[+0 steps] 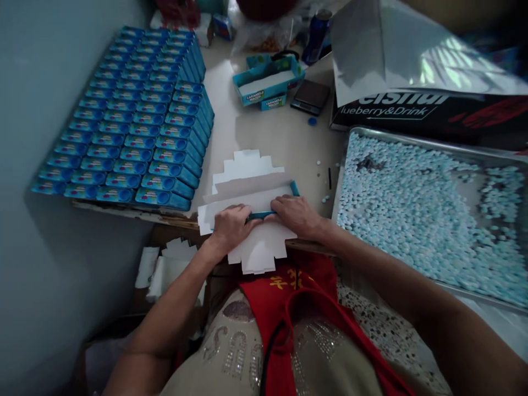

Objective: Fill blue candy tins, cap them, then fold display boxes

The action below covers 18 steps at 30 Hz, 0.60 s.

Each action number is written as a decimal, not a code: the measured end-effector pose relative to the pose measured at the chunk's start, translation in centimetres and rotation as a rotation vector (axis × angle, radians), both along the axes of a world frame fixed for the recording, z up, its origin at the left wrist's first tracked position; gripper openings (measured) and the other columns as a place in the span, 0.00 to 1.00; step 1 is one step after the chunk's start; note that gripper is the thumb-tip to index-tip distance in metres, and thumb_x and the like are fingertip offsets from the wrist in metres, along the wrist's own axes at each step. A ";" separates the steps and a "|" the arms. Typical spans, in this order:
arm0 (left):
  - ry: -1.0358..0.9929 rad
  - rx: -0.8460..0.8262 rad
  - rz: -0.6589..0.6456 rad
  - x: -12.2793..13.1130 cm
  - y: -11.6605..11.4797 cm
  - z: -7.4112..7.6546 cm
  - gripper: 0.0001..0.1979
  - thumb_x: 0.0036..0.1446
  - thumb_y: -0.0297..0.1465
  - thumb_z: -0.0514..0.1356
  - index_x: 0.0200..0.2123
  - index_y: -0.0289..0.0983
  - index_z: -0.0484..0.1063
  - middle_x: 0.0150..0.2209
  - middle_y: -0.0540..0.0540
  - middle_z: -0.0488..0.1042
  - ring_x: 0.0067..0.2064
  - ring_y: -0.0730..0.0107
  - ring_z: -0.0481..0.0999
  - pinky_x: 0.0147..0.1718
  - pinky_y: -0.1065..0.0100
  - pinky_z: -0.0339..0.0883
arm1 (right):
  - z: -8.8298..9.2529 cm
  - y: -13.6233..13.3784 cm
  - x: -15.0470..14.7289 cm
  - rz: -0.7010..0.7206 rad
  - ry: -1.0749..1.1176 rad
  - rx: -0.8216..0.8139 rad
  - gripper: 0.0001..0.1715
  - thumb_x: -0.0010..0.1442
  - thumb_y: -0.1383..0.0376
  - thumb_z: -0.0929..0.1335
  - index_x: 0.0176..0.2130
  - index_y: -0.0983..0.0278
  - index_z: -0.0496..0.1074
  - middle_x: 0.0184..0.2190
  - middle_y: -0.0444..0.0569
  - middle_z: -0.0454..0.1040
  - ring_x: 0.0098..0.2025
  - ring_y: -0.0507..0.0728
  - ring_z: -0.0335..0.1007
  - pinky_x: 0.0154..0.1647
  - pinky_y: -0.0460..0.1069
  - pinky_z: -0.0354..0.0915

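Between my hands a cardboard display box [247, 199], white inside with blue outer edges, is partly folded at the table's front edge. My left hand [233, 224] has its fingers curled over the near wall of the box. Beside it, my right hand [296, 213] grips the same wall closer to the right end, where a blue end panel stands up. White notched cardboard flaps [258, 247] hang below my hands over the table edge. More white notched cardboard [243, 163] lies flat just behind the box.
Blue packs [124, 121] stand in rows at left. Folded blue boxes [268, 82] sit behind, near a small dark scale [311, 98] and a can [317, 34]. A metal tray [470, 190] of pale blue tablets lies right, before a black carton [433, 113].
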State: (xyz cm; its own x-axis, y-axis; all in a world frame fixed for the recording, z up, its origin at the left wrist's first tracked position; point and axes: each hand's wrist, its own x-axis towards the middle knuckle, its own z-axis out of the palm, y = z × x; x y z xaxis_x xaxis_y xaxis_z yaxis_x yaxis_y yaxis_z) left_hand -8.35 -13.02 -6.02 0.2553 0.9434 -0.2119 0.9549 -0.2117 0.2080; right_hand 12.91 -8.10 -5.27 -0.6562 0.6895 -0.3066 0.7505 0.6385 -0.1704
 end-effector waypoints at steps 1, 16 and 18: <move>-0.020 -0.031 -0.010 -0.3 0.1 0.1 0.17 0.73 0.46 0.62 0.41 0.39 0.78 0.41 0.39 0.82 0.47 0.51 0.81 0.39 0.60 0.63 | 0.2 0.2 0.3 0.027 0.001 -0.024 0.18 0.79 0.55 0.64 0.50 0.65 0.76 0.48 0.59 0.81 0.51 0.65 0.76 0.42 0.53 0.61; 0.182 -0.080 -0.614 -0.3 5.0 5.3 0.13 0.69 0.20 0.58 0.47 0.40 0.78 0.42 0.44 0.82 0.44 0.60 0.80 0.37 0.64 0.64 | 4.3 3.6 5.1 0.208 0.377 -0.399 0.26 0.72 0.67 0.68 0.67 0.60 0.72 0.56 0.53 0.83 0.52 0.59 0.80 0.52 0.51 0.71; 0.127 -0.069 -0.687 -1.1 7.6 5.6 0.12 0.67 0.19 0.59 0.40 0.40 0.79 0.39 0.44 0.82 0.45 0.60 0.79 0.40 0.64 0.66 | 4.9 5.6 6.2 0.229 0.482 -0.197 0.30 0.73 0.73 0.64 0.68 0.57 0.72 0.64 0.52 0.78 0.63 0.61 0.75 0.63 0.56 0.68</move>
State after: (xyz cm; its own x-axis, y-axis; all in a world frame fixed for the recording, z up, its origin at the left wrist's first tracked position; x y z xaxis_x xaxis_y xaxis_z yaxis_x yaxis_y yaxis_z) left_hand -9.48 -5.42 -0.37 0.7583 0.5603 -0.3332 0.6272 -0.7665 0.1384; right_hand 19.14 -2.48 -0.36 -0.8798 0.4733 -0.0439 0.4047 0.6975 -0.5914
